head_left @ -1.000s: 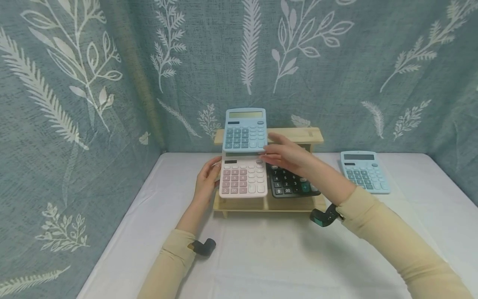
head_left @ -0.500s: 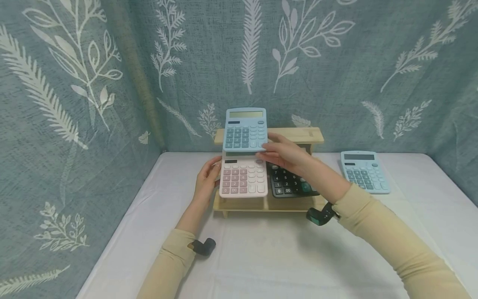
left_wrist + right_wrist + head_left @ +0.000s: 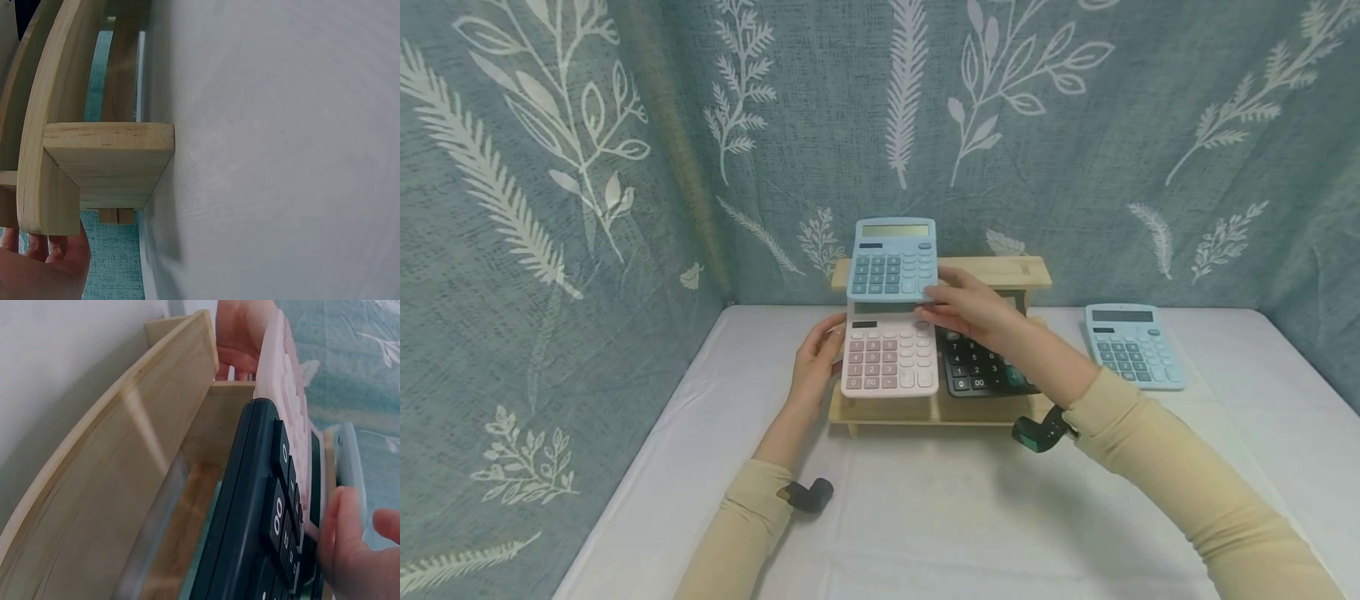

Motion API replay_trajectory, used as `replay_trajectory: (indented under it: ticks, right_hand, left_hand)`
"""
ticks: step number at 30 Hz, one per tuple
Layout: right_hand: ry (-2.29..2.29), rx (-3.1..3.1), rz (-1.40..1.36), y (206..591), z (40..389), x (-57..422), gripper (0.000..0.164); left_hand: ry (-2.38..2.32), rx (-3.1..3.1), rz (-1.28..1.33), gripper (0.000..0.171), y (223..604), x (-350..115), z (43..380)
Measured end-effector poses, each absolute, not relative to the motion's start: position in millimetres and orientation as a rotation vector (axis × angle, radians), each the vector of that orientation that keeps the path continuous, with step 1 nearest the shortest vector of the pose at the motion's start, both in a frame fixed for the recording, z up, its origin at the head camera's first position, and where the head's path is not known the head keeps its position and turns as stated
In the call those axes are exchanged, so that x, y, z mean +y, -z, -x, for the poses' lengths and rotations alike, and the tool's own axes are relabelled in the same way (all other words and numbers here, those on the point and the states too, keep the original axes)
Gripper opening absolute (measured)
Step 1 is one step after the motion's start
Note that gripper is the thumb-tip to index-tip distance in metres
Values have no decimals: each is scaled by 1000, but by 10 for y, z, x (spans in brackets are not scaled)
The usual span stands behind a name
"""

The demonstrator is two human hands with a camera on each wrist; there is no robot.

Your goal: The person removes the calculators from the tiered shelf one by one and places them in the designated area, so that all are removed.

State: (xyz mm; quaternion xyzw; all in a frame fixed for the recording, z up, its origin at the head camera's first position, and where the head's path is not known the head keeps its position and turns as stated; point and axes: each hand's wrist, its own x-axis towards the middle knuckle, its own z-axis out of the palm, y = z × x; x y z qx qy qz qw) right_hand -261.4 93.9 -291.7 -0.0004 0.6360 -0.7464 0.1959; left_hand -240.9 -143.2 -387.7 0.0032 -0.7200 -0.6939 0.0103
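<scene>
A light-blue calculator (image 3: 893, 260) leans back at the top left of a wooden two-tier rack (image 3: 1015, 272). My right hand (image 3: 981, 312) holds it by the lower right corner; in the right wrist view, my fingers (image 3: 345, 525) lie against its lower edge. Below it, a white-and-pink calculator (image 3: 889, 358) leans on the lower tier, its display partly covered. Beside that stands a black calculator (image 3: 977, 367), partly hidden behind my right hand and forearm. My left hand (image 3: 814, 358) grips the rack's left end, and its fingers (image 3: 56, 247) touch the wood in the left wrist view.
Another light-blue calculator (image 3: 1131, 348) lies to the right of the rack on a white-covered table (image 3: 940, 517). A patterned blue-green curtain (image 3: 820, 150) hangs close behind the rack and along the left side.
The lower edge of the upper light-blue calculator has risen slightly, and it leans back a little more. My right hand and forearm have shifted slightly left. My left hand stays in place.
</scene>
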Motion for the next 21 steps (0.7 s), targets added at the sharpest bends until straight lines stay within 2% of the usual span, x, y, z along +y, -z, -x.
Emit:
replay_trajectory:
  ticks: [7, 21]
  right_hand:
    - [2093, 1812, 5, 2925, 2603, 921, 63]
    - [2168, 1778, 49, 2960, 2539, 934, 57]
  left_hand:
    - [2146, -2254, 16, 43, 3738, -1390, 2282]
    - [2140, -2244, 27, 42, 3828, -1416, 2329]
